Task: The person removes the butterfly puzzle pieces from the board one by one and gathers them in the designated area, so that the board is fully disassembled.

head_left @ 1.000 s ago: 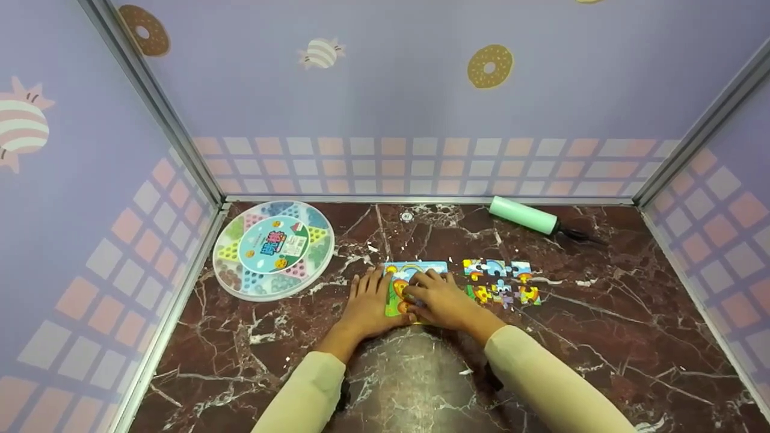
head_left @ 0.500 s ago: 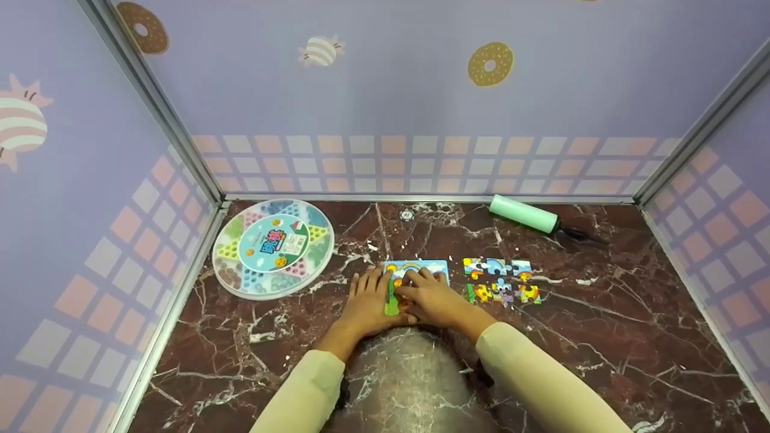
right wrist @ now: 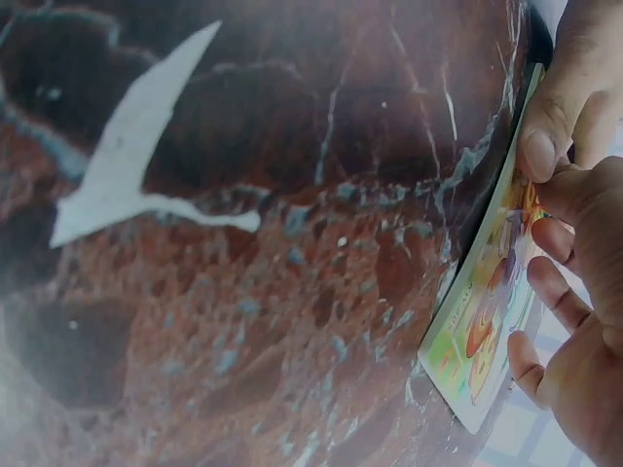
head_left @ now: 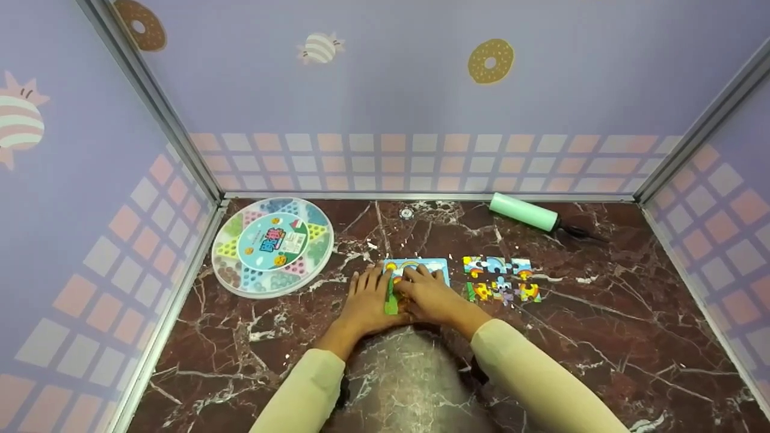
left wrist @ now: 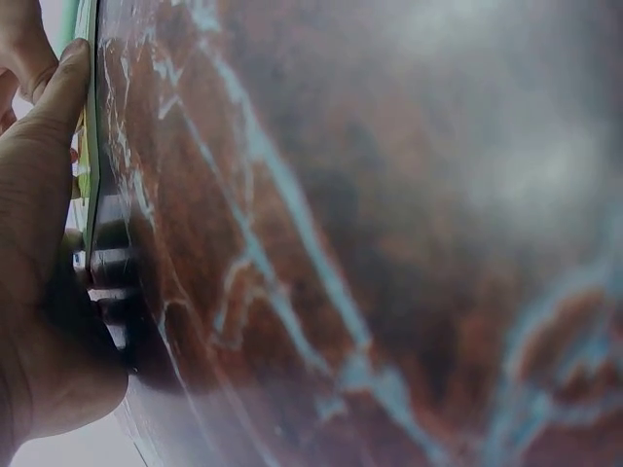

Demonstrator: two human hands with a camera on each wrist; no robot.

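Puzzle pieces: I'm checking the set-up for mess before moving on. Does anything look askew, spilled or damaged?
Nothing stands out. The loose puzzle pieces lie in a tidy cluster on the marble table, right of the puzzle board, which lies flat under the left hand and right hand. The round game box and green roller look intact.

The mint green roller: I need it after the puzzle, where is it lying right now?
In the head view the mint green roller lies at the far right of the marble table, close to the back wall, beyond the loose puzzle pieces and away from both hands.
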